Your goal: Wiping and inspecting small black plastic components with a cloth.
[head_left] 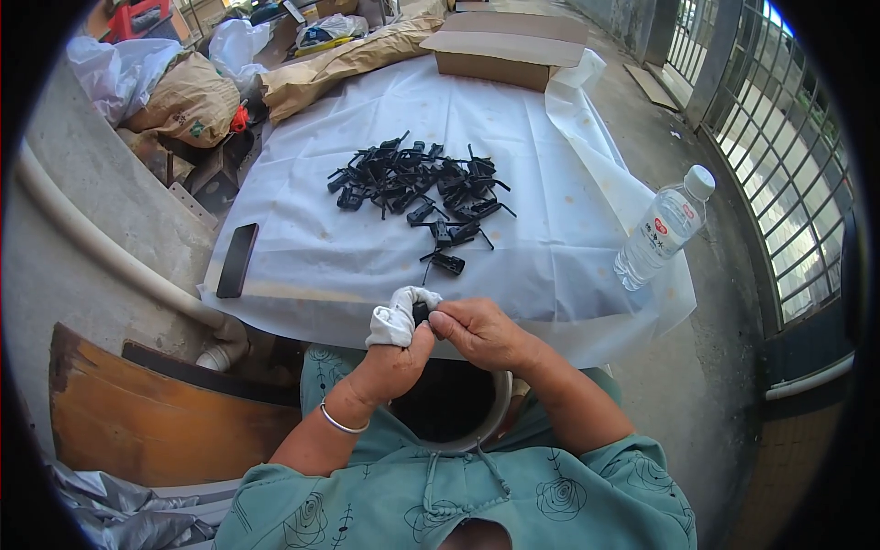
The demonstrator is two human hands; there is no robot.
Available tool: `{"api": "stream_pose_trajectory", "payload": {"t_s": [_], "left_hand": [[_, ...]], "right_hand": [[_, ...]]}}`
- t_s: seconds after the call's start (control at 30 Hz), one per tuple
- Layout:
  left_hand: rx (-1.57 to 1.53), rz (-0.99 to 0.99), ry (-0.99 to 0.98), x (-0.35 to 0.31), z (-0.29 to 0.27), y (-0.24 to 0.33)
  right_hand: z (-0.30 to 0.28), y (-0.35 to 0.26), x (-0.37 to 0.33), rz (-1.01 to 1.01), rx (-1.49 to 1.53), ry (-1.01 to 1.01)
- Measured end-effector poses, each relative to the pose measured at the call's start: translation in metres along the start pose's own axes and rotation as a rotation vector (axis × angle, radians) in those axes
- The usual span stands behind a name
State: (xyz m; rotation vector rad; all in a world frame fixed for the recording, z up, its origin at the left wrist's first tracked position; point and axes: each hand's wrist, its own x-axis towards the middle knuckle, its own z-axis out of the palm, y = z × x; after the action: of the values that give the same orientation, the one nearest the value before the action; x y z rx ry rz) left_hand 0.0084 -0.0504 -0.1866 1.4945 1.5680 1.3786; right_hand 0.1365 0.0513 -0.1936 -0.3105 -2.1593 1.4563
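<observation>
Just beyond the table's near edge, my two hands meet over a round metal pot (pixel 502 408) with a dark inside. My left hand (pixel 394 367) is closed, its fingers covered by a white cloth (pixel 392 323), around a small black plastic part (pixel 421 313). Thumb and fingers of my right hand (pixel 484 335) pinch the same part from the other side. Most of that part is hidden by the hands. Ahead lies a loose pile of similar black plastic parts (pixel 412 174) with thin prongs. One single black part (pixel 447 263) lies closest to my hands.
White sheeting (pixel 302 202) covers the table. A dark phone (pixel 238 261) rests at the left edge, a water bottle (pixel 665 229) stands at the right. An open cardboard box (pixel 495 69) sits at the far end. Bags (pixel 188 101) crowd the left; a barred gate (pixel 779 156) lines the right.
</observation>
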Motion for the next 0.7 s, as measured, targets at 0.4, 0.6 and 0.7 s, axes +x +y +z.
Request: {"api": "stream_pose_trajectory", "payload": {"t_s": [0.4, 0.6, 0.7], "left_hand": [[0.334, 0.064, -0.069, -0.016, -0.014, 0.011], [0.545, 0.084, -0.143, 0.002, -0.033, 0.011], [0.612, 0.315, 0.003, 0.017, -0.036, 0.005]], "right_hand": [[-0.005, -0.009, 0.007, 0.115, -0.101, -0.11], [-0.019, 0.023, 0.023, 0.144, -0.834, 0.277], [-0.018, 0.023, 0.019, 0.093, -0.774, 0.077]]}}
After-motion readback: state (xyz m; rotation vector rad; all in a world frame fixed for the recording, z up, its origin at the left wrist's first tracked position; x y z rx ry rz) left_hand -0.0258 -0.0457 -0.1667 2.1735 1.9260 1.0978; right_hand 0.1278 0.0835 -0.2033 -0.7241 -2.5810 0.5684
